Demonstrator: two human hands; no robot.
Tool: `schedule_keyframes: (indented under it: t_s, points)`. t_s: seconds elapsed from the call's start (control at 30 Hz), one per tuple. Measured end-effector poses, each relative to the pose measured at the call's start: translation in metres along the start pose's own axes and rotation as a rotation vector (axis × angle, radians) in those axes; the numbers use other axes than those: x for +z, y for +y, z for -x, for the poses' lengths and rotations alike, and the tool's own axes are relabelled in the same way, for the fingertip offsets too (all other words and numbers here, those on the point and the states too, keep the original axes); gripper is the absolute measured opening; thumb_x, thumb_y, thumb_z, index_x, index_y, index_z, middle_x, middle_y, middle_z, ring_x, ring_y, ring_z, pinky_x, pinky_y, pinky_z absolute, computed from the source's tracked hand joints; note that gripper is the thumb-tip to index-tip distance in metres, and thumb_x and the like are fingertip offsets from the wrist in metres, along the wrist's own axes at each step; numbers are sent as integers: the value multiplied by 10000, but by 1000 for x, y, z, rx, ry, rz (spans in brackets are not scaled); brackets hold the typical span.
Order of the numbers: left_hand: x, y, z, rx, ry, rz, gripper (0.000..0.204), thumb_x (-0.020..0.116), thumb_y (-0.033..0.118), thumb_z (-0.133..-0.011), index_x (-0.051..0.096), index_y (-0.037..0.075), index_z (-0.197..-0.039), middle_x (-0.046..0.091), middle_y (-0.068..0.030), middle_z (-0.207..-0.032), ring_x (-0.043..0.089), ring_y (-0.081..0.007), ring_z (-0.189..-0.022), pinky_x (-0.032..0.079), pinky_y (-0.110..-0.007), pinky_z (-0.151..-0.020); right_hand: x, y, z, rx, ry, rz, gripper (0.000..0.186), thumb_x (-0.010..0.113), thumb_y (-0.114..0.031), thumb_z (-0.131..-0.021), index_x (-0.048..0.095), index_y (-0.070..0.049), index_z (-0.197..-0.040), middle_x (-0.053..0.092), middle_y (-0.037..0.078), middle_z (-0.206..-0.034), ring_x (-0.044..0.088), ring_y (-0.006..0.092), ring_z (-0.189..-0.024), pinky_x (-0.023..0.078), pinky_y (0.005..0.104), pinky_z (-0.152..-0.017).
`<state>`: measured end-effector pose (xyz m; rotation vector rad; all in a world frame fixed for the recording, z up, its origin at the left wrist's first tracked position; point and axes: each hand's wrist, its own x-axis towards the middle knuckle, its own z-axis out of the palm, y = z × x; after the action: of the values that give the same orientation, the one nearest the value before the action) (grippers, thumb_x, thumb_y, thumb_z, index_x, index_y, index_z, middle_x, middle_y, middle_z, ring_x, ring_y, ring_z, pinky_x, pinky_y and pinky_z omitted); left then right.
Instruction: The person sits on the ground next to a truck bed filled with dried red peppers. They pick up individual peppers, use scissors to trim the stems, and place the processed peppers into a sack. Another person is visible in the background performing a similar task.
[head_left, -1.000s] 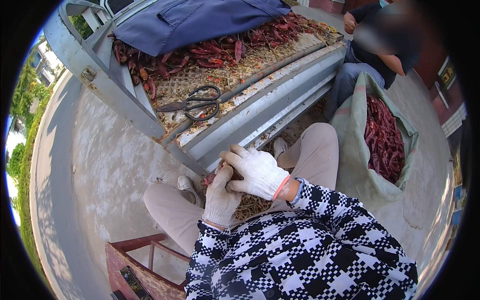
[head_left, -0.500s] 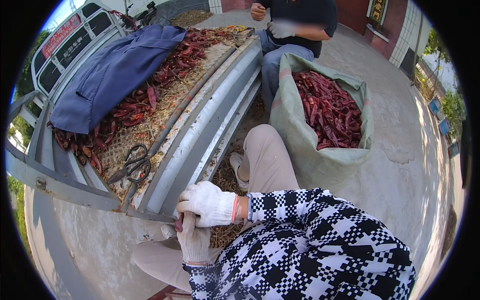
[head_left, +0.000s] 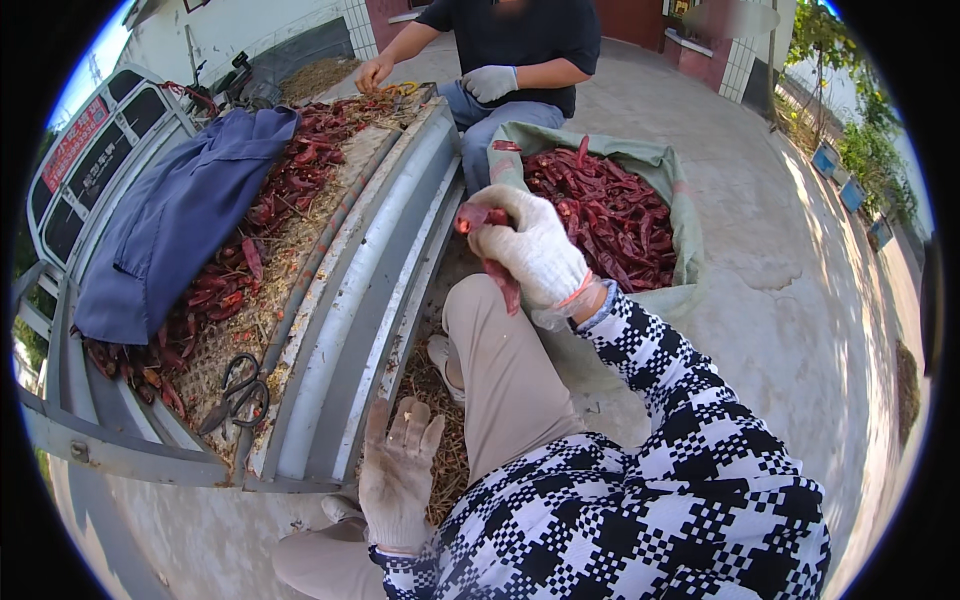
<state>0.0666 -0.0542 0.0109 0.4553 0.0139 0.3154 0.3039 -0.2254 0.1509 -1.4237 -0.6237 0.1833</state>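
My white-gloved right hand [head_left: 525, 250] grips dried red chilies [head_left: 500, 287], raised over my knee at the near left corner of a pale green woven sack [head_left: 650, 160]. The sack is full of dried red chilies [head_left: 610, 220]. My left hand [head_left: 398, 472], in a stained glove, is palm up with its fingers apart, beside the truck bed's metal side [head_left: 360, 305]. On the bed lie black scissors [head_left: 235, 395], scattered stalks and a strip of chilies [head_left: 210, 295] partly under a blue cloth [head_left: 170, 220].
A co-worker [head_left: 515, 60] sits beyond the sack, bare hand at the bed's far end, other hand gloved. Straw [head_left: 420, 375] lies on the floor by my legs. Blue boxes [head_left: 850, 190] stand by plants at the right.
My right hand has left my left and risen toward the sack with chilies. My left hand has opened. The co-worker's bare hand has lowered to the bed. The view has swung right.
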Motion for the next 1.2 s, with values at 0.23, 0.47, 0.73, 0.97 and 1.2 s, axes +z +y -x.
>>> schedule_keyframes:
  t_s: [0.23,0.47,0.73,0.97,1.2]
  points:
    - [-19,5,4,24,30,44,593,695,277,-967,490,-14,-1442,517,-264,-1444,536,-388,-1337,372,-575,-1190,-183,36,-45,29,185,1683,467,643,-335,-827,687,-90,-1223,713,176,-1096,658,364,-1086,515,438,-970]
    - [-26,13,4,24,22,95,552,720,277,-954,535,-7,-1390,594,-214,-1361,574,-360,-1281,419,-550,-1153,-27,30,-79,-295,-129,885,291,616,-265,-914,731,-41,-1058,721,179,-997,692,343,-968,535,400,-864]
    - [-30,29,22,124,138,14,509,708,235,-958,533,-1,-1374,603,-163,-1262,611,-278,-1146,455,-507,-1110,239,69,-146,-648,-472,920,301,599,-323,-929,691,-60,-1043,711,212,-1018,685,406,-964,545,491,-859]
    - [-45,37,34,126,176,38,454,713,198,-940,546,15,-1320,570,-95,-1128,556,-196,-957,494,-473,-1032,337,108,-189,-351,-586,1283,304,621,-285,-904,765,-46,-1026,737,216,-1060,714,396,-990,573,479,-847]
    - [-61,33,43,144,264,24,464,686,190,-959,538,8,-1359,623,-165,-1249,619,-263,-1051,514,-529,-1035,318,97,-178,-387,-597,1049,345,651,-317,-895,735,-58,-1107,728,211,-1044,691,398,-1006,547,465,-878]
